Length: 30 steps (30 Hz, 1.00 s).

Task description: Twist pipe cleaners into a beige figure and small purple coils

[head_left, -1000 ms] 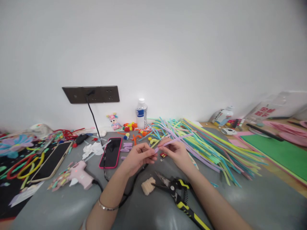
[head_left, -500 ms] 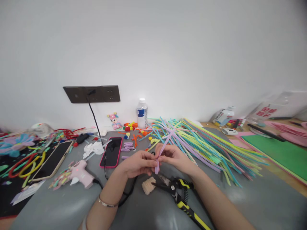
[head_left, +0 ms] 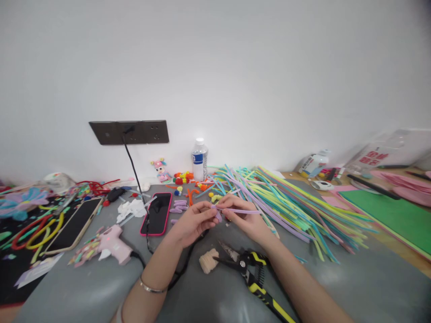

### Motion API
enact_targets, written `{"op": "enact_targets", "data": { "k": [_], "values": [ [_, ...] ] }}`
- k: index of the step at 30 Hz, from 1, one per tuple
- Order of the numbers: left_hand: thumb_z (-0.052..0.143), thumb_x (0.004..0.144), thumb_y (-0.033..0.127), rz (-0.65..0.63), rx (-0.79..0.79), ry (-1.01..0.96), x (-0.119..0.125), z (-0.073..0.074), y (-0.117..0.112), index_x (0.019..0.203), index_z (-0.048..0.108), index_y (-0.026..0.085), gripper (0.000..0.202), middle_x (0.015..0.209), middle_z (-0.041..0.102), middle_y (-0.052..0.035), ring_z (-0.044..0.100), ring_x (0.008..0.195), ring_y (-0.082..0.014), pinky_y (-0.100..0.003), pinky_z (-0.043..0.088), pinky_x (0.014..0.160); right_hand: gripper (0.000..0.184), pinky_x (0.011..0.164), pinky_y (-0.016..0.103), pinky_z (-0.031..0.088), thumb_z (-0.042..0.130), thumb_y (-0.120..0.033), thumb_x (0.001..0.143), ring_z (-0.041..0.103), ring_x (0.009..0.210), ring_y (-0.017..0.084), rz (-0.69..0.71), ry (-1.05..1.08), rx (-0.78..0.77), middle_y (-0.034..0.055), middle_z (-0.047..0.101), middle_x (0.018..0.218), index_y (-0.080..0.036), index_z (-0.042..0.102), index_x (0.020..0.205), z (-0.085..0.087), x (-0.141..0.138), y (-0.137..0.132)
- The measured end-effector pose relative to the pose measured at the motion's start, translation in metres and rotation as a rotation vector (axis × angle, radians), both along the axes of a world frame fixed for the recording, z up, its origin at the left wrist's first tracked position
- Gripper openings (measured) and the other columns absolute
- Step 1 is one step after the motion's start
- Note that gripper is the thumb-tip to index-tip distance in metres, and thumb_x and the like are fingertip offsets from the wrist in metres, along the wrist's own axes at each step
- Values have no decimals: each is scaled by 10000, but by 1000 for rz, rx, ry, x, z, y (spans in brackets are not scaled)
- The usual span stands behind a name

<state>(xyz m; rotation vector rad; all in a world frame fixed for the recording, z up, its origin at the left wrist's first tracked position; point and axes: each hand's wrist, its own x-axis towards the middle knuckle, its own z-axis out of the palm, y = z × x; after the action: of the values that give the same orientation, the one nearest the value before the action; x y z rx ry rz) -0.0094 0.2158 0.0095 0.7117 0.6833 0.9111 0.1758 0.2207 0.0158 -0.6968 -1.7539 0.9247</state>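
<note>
My left hand and my right hand meet over the grey table, both pinched on a lilac pipe cleaner. Its long end lies level, pointing right past my right hand. A short bent end hangs between the fingertips. Black-and-yellow cutters lie just below my hands, beside a small beige fuzzy piece.
A big pile of pastel pipe cleaners spreads to the right. A pink-cased phone, pink glue gun, second phone, water bottle, small doll and green sheet stand around.
The pipe cleaner's long end swung from up-right, to upright, then down to level pointing right. Both hands kept their hold and shifted slightly.
</note>
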Motion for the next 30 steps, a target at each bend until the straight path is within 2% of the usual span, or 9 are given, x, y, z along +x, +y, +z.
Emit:
{"op": "enact_targets", "data": {
  "k": [7, 11, 13, 19, 21, 24, 30],
  "values": [
    [956, 506, 266, 78, -19, -9, 2, 1, 1, 737, 711, 105, 373, 648, 744, -27, 692, 569, -79, -100, 562, 560, 143, 826, 367, 532, 647, -341, 912, 664, 906, 214, -39, -17, 78, 74, 731, 927, -234, 741, 903, -3, -1, 1],
    [954, 515, 236, 114, -5, -38, 3, 3, 0, 843, 725, 124, 415, 661, 762, -33, 707, 576, -88, -107, 565, 571, 151, 837, 367, 529, 652, -348, 909, 665, 920, 217, -35, -27, 86, 72, 731, 922, -238, 756, 910, -4, 0, 2],
    [952, 518, 242, 134, 14, -37, 3, 3, -1, 867, 723, 129, 432, 668, 770, -41, 713, 583, -94, -114, 569, 577, 152, 832, 363, 529, 657, -353, 906, 666, 908, 215, -36, -15, 72, 71, 727, 915, -235, 751, 902, -4, 0, 2],
    [947, 512, 316, 194, 69, 29, 7, 3, -1, 760, 695, 125, 402, 657, 772, -51, 712, 562, -105, -119, 548, 534, 196, 793, 349, 523, 657, -387, 898, 657, 873, 215, -30, 31, -16, 70, 699, 884, -208, 720, 851, -1, -1, -1],
    [947, 500, 340, 238, 98, 56, 8, 4, -1, 725, 692, 125, 403, 647, 767, -42, 705, 551, -104, -125, 539, 525, 226, 820, 360, 516, 624, -407, 918, 655, 909, 224, -7, 20, -23, 79, 707, 908, -209, 729, 891, 0, -1, -1],
    [940, 501, 373, 302, 176, 113, 8, 5, -2, 700, 699, 128, 396, 637, 760, -32, 701, 557, -116, -157, 542, 541, 225, 841, 369, 511, 666, -437, 883, 655, 921, 228, -19, 11, -23, 76, 720, 924, -221, 733, 889, 0, -1, 0],
    [874, 614, 383, 368, 359, 301, 8, 3, -4, 695, 714, 148, 296, 604, 736, -34, 689, 578, -161, -239, 542, 579, 271, 675, 322, 501, 728, -463, 815, 634, 705, 195, -97, 25, -143, 49, 701, 741, -203, 712, 740, -1, -1, 3]
  ]
}}
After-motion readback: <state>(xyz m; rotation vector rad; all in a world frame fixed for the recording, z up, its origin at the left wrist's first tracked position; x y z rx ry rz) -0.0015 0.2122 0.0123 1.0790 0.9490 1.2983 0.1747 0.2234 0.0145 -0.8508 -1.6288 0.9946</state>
